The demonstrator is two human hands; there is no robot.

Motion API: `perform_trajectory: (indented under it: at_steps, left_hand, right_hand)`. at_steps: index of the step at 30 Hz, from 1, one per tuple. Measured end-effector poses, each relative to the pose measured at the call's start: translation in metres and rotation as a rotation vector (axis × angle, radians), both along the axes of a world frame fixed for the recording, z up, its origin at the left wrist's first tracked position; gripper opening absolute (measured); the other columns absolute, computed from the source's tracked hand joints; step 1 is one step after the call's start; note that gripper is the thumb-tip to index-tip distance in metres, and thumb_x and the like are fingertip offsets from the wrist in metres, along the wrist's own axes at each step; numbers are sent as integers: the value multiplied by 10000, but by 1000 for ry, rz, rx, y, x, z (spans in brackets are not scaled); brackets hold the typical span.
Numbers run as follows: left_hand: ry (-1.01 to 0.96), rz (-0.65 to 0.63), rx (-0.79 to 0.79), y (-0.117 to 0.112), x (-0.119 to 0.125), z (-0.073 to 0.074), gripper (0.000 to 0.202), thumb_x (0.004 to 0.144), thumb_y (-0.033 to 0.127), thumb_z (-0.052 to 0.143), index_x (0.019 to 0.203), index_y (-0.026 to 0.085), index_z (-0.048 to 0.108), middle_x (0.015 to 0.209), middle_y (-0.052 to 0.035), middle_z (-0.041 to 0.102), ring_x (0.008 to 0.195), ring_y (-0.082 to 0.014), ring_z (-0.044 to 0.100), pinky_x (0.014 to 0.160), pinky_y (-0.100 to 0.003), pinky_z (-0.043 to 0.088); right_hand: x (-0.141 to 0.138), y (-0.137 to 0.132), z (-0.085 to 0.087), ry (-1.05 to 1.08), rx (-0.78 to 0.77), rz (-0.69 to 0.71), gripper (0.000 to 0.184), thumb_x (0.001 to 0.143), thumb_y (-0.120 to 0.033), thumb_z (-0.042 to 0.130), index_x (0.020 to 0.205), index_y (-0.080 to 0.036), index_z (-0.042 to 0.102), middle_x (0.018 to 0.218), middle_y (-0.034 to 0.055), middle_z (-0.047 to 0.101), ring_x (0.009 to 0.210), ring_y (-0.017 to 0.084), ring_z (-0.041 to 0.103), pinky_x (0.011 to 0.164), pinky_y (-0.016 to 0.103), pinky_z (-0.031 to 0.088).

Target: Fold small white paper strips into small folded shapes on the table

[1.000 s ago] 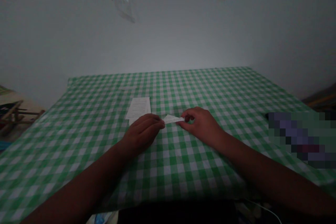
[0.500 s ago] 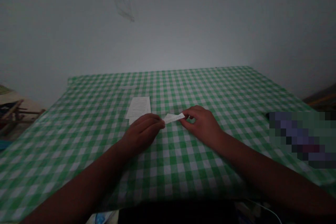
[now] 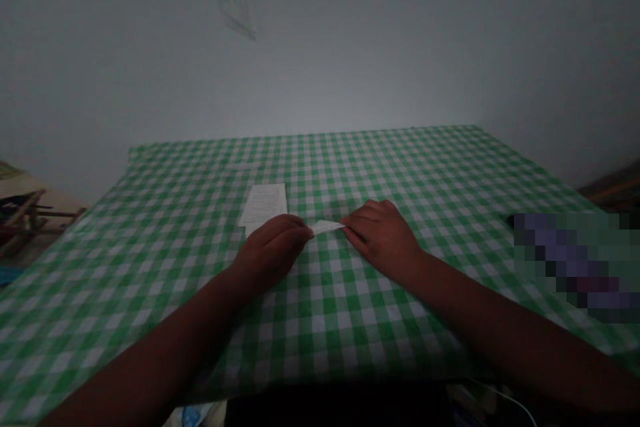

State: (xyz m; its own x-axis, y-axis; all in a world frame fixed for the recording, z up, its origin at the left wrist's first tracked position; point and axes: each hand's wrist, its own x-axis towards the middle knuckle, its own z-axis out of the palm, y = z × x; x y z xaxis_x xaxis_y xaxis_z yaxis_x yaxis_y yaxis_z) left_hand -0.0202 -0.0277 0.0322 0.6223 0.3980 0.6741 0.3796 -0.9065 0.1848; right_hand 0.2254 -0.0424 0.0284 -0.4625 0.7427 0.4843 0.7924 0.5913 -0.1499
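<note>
One pale wall (image 3: 320, 73) takes up most of my feed, and below it spreads a green-and-white checked tablecloth (image 3: 400, 167). Off to the right, a pixelated patch (image 3: 575, 267) hides some object that I can't make out from here.

Two bare hands come in from the near side. I read the left hand (image 3: 273, 247) as closed, its thumb and fingers pinching one end of a piece of paper; the right hand (image 3: 385, 237) is bunched with its fingertips together on the other end. The lower fingers of both are too dark for me to judge.

Beyond the left hand lie a few printed sheets (image 3: 267, 200), overlapping and flat on the cloth; whether the hand touches them I cannot tell.

Smallest is that piece of paper (image 3: 327, 226), stretched between the fingertips near the middle of the table. It shows as a narrow, pointed strip, so I judge that some folding is done. How many folds it has, and whether it rests on the cloth, I can't say. The work looks unfinished to me: the piece is in both hands, not set down, and the sheets beside it look unfolded.
</note>
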Motion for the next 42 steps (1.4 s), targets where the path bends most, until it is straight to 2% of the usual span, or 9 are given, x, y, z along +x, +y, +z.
perform_trajectory:
  at_steps: [11, 14, 18, 23, 32, 36, 42]
  left_hand:
    - [-33, 86, -64, 0, 0, -5, 126, 895, 110, 623, 1002, 176, 622, 957, -45, 694, 897, -132, 676, 802, -252, 564]
    - [-20, 134, -97, -1, 1, -1, 82, 897, 133, 631, 962, 183, 621, 933, -30, 699, 879, -126, 682, 782, -233, 558]
    - [-5, 177, -151, -1, -1, 1, 54, 902, 159, 635, 944, 191, 621, 928, -15, 701, 867, -121, 683, 786, -228, 548]
    - [-7, 175, -197, 0, -4, 1, 51, 902, 194, 647, 945, 195, 621, 930, -6, 703, 858, -126, 682, 767, -234, 537]
    - [-70, 192, -298, 4, -9, 1, 69, 879, 237, 687, 909, 203, 635, 909, 12, 712, 832, -127, 680, 755, -238, 518]
    - [-55, 183, -336, 4, -8, 3, 49, 885, 251, 674, 919, 219, 659, 916, 10, 728, 826, -136, 690, 723, -241, 524]
    - [-68, 246, -391, 2, -6, 7, 90, 881, 320, 667, 875, 232, 686, 881, 6, 742, 784, -154, 695, 668, -261, 522]
  right_hand:
    - [-1, -2, -3, 80, 16, 106, 230, 994, -253, 502, 978, -193, 724, 888, 31, 745, 849, 185, 630, 749, 352, 377]
    - [-2, 0, -6, 179, 19, 137, 215, 984, -265, 524, 930, -191, 717, 861, 33, 735, 829, 181, 633, 754, 344, 418]
    - [-1, 4, -6, 386, 23, 159, 106, 933, -234, 606, 890, -194, 694, 832, 24, 717, 802, 167, 630, 770, 325, 479]
    - [0, 6, -2, 538, 28, 196, 35, 884, -215, 674, 855, -195, 670, 804, 21, 692, 786, 161, 629, 762, 325, 502]
    - [4, 7, 3, 441, 21, 416, 124, 955, -192, 552, 940, -189, 675, 857, 39, 710, 821, 171, 621, 790, 363, 507]
    - [7, 5, 5, 379, 24, 411, 193, 968, -183, 489, 935, -175, 678, 860, 60, 706, 830, 188, 620, 772, 378, 504]
    - [10, 7, 4, 309, 34, 375, 186, 969, -193, 491, 923, -173, 670, 880, 59, 710, 837, 191, 619, 782, 387, 486]
